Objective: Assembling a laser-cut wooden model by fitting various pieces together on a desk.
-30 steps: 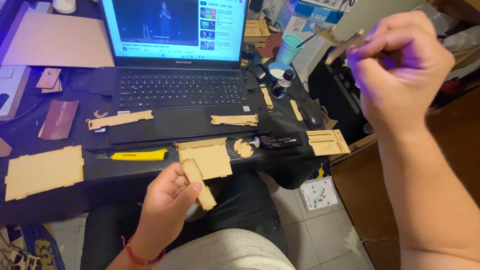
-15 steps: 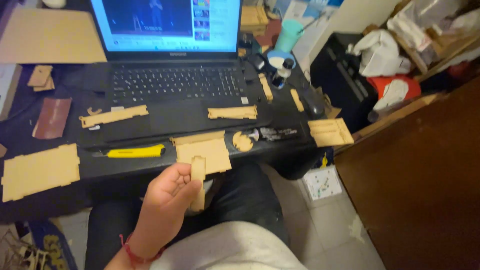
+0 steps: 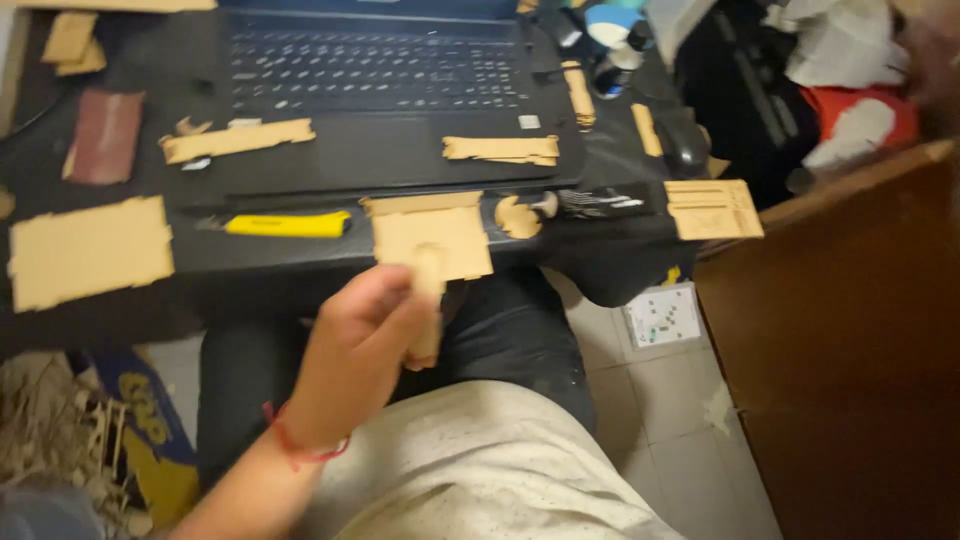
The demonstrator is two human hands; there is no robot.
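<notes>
My left hand (image 3: 352, 352) is closed around a small tan cardboard piece (image 3: 427, 300), held upright over my lap just below the desk's front edge. Right above it a larger cut cardboard panel (image 3: 430, 235) hangs over that edge. A yellow utility knife (image 3: 285, 224) lies on the desk to the left of the panel. My right hand is out of view.
An open black laptop (image 3: 370, 90) sits on the dark desk (image 3: 120, 300) with cardboard strips (image 3: 238, 139) across its palm rest. Another sheet (image 3: 88, 250) lies at the left, a slotted piece (image 3: 712, 208) at the right. A brown cabinet (image 3: 850, 340) stands to the right.
My right hand, raised at the upper right a second ago, has left the view. The camera has tilted down and closer; my left hand keeps its hold on the cardboard piece.
</notes>
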